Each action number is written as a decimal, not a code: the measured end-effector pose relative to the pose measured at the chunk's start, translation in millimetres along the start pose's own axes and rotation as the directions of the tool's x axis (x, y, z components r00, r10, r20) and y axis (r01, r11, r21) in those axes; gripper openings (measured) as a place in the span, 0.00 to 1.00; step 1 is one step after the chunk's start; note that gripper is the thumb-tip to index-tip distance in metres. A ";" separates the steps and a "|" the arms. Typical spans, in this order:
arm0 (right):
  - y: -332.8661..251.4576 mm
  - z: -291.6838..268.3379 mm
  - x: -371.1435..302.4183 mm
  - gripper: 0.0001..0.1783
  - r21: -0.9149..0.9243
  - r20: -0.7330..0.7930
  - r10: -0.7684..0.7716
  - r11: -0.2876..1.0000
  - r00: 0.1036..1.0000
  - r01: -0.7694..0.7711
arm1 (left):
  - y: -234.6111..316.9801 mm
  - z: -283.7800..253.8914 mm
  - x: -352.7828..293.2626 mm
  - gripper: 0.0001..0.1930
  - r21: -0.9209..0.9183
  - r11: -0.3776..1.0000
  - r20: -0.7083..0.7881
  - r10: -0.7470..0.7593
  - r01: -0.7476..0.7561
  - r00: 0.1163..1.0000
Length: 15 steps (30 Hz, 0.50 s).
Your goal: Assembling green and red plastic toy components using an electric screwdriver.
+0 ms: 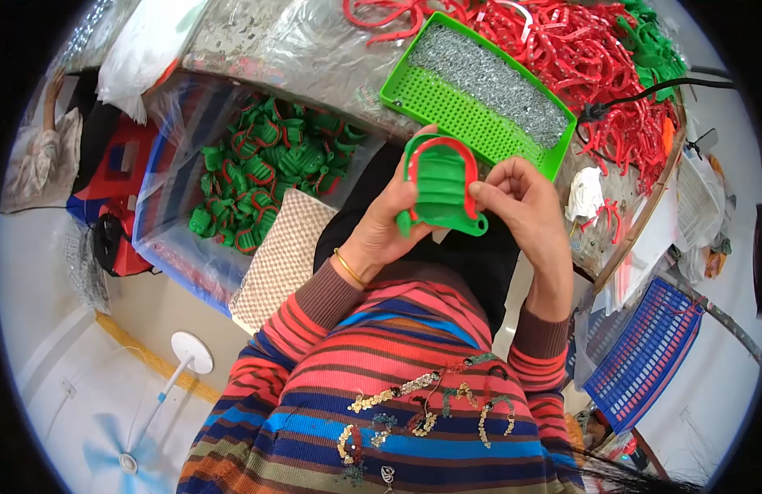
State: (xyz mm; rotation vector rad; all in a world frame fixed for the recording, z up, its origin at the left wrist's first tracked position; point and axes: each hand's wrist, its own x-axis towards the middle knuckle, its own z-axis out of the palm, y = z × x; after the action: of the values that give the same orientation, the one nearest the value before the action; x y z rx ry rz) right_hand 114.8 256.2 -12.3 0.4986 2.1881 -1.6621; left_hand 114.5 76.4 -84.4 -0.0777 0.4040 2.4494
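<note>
My left hand (389, 202) grips a curved green plastic piece (439, 193) by its left side, holding it up over my lap. A red U-shaped plastic strip (470, 169) lies along the inside of its rim. At the right edge of that strip is my right hand (525, 198), thumb and fingers closed in a pinch. Whatever sits between those fingertips is too small or hidden to make out. Just beyond both hands, a bright green tray (389, 86) on the table holds a heap of small silvery metal pieces (488, 74).
Many red strips (562, 49) pile up behind the tray, with green pieces (653, 49) at far right. A black cable (661, 85) crosses there. Left, a lined blue crate (183, 272) contains similar green-and-red pieces (274, 156). A blue basket (645, 354) stands right; a fan (127, 463) lower left.
</note>
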 end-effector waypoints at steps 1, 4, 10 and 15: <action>0.2 0.5 0.7 0.09 0.000 -0.011 -0.011 1.000 1.000 0.011 | 0.0 -0.4 0.0 0.44 -0.128 0.991 -0.021 -0.040 0.037 0.999; 1.7 1.4 -4.4 0.10 0.000 0.002 -0.022 1.000 1.000 0.022 | -8.2 -6.8 3.4 0.43 -0.170 0.985 0.012 -0.030 0.031 0.999; -6.6 -21.1 -0.3 0.11 -0.243 -0.621 -0.578 0.784 0.530 0.571 | -11.0 -4.8 4.8 0.43 -0.152 0.987 0.021 -0.058 0.060 0.998; -62.0 -62.2 27.2 0.15 -0.379 -0.780 -0.603 0.667 0.166 0.642 | -20.5 6.0 1.6 0.44 -0.083 0.987 0.017 -0.134 0.135 0.991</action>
State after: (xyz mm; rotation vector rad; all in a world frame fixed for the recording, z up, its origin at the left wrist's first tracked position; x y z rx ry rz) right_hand 57.6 302.5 42.9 0.5608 3.5445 -2.1433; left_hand 126.1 94.4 -84.4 -0.1230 0.2810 2.3315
